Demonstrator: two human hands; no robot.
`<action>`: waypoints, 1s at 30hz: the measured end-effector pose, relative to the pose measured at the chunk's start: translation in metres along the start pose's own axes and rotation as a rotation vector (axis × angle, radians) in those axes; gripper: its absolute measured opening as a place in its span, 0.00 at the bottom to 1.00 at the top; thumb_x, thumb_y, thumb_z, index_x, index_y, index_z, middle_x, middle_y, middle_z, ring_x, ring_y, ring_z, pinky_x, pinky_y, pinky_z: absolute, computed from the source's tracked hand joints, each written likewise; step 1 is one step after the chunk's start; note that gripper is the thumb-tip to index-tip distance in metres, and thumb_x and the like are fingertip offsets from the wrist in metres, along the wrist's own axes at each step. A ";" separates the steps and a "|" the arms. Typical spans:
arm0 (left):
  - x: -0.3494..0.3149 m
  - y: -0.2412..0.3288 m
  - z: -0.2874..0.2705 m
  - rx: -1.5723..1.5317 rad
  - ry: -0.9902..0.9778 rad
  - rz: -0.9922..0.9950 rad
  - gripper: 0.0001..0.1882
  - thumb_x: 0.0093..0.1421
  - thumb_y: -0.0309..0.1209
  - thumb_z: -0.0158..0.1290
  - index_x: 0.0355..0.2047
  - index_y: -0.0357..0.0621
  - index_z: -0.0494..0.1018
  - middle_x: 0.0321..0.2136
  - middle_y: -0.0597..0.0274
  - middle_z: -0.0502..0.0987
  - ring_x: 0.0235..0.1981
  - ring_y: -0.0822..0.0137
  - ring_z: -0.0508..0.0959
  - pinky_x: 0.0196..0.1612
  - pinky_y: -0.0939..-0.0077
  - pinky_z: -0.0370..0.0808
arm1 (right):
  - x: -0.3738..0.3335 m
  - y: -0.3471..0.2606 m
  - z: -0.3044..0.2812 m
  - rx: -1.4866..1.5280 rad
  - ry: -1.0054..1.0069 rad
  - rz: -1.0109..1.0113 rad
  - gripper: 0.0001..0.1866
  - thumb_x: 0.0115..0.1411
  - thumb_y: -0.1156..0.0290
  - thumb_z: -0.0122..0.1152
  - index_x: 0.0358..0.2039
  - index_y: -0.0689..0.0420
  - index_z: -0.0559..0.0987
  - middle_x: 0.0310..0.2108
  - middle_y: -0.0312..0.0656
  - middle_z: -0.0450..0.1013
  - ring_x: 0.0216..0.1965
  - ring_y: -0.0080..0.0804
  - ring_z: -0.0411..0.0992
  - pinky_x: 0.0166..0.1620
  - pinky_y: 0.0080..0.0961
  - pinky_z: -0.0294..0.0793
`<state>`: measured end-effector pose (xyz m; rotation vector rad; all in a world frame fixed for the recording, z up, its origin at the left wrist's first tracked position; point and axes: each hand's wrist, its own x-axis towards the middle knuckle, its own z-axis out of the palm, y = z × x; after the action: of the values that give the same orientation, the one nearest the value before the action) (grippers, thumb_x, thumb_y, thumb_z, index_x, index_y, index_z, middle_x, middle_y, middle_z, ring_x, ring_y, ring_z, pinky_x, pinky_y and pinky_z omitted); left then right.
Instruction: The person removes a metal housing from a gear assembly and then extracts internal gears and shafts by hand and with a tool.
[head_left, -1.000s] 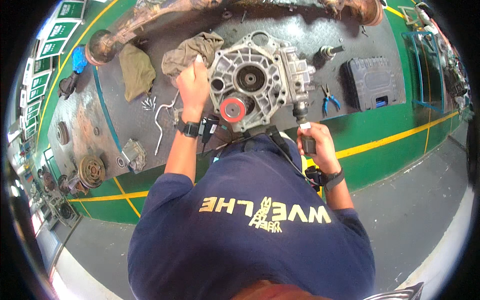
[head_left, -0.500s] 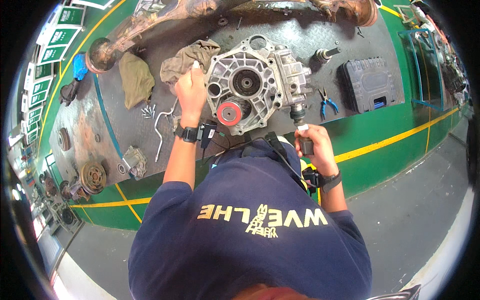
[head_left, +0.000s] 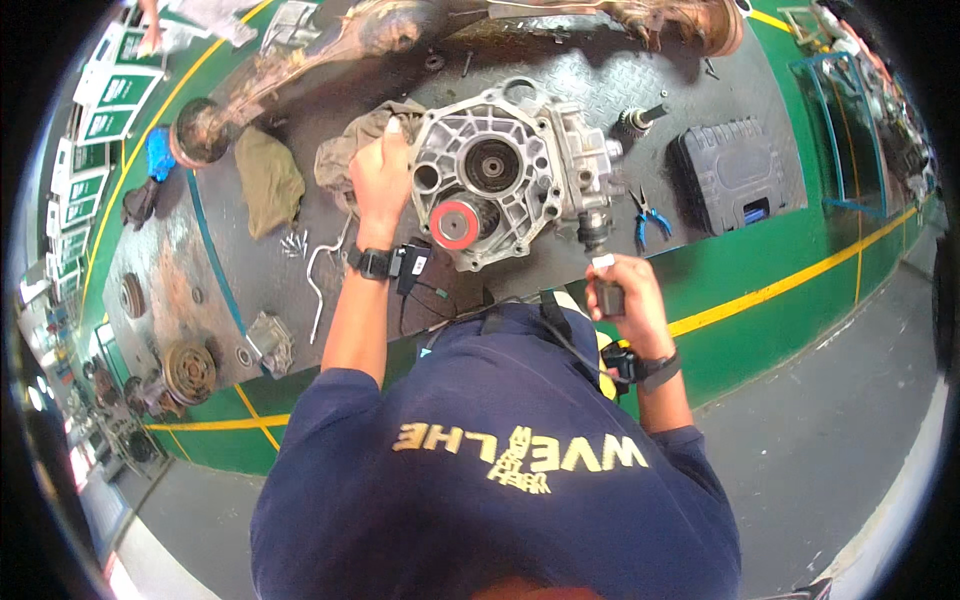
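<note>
Left hand (head_left: 382, 180) curled at left edge of gear housing (head_left: 527, 188), hold cannot be told; right hand (head_left: 636, 292) wrapped around dark shaft end (head_left: 608, 300). Housing set between hands, slightly ahead; could be rocked if shaft end pulled unevenly.

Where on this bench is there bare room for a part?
Bare: between blue strip and silver bolts, below olive cloth; also left of that strip, above dark ring. Crowded: around the gearbox housing, near brown cloth, left hand and pliers.
</note>
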<state>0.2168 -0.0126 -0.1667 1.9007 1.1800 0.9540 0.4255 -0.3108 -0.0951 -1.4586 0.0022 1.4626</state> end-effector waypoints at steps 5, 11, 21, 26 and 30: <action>0.041 0.005 0.014 0.090 -0.017 0.081 0.30 0.75 0.43 0.46 0.19 0.31 0.67 0.13 0.50 0.61 0.16 0.67 0.61 0.22 0.58 0.61 | 0.031 -0.011 0.000 -0.036 -0.063 -0.209 0.10 0.62 0.69 0.56 0.30 0.63 0.78 0.20 0.44 0.75 0.17 0.28 0.72 0.20 0.25 0.71; 0.039 0.026 0.000 0.110 -0.080 -0.107 0.29 0.74 0.42 0.47 0.19 0.31 0.71 0.13 0.48 0.67 0.16 0.64 0.67 0.25 0.58 0.65 | 0.018 -0.043 -0.004 -0.129 -0.058 -0.163 0.10 0.62 0.69 0.56 0.29 0.63 0.78 0.20 0.44 0.75 0.17 0.29 0.73 0.19 0.25 0.71; 0.109 0.034 0.039 0.186 0.029 0.054 0.23 0.74 0.36 0.47 0.24 0.35 0.76 0.20 0.44 0.75 0.23 0.63 0.75 0.27 0.56 0.65 | 0.058 -0.125 -0.009 -0.230 0.011 -0.116 0.14 0.60 0.62 0.61 0.25 0.60 0.77 0.16 0.38 0.73 0.15 0.28 0.71 0.19 0.26 0.68; 0.088 0.054 0.032 0.185 0.015 -0.157 0.28 0.75 0.41 0.46 0.21 0.30 0.70 0.13 0.56 0.65 0.18 0.68 0.63 0.24 0.62 0.63 | 0.049 -0.120 -0.001 -0.151 0.048 -0.021 0.11 0.63 0.65 0.59 0.32 0.60 0.78 0.20 0.41 0.75 0.18 0.25 0.72 0.23 0.23 0.71; 0.101 0.051 0.039 0.076 0.003 -0.283 0.26 0.75 0.42 0.48 0.25 0.30 0.74 0.15 0.65 0.65 0.22 0.75 0.64 0.26 0.68 0.63 | 0.072 -0.137 -0.003 -0.178 0.021 0.013 0.10 0.62 0.66 0.57 0.34 0.62 0.78 0.21 0.42 0.75 0.20 0.26 0.72 0.24 0.23 0.72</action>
<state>0.3026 0.0563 -0.1204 1.7302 1.4592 0.7679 0.5319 -0.2026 -0.0644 -1.6198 -0.1087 1.4884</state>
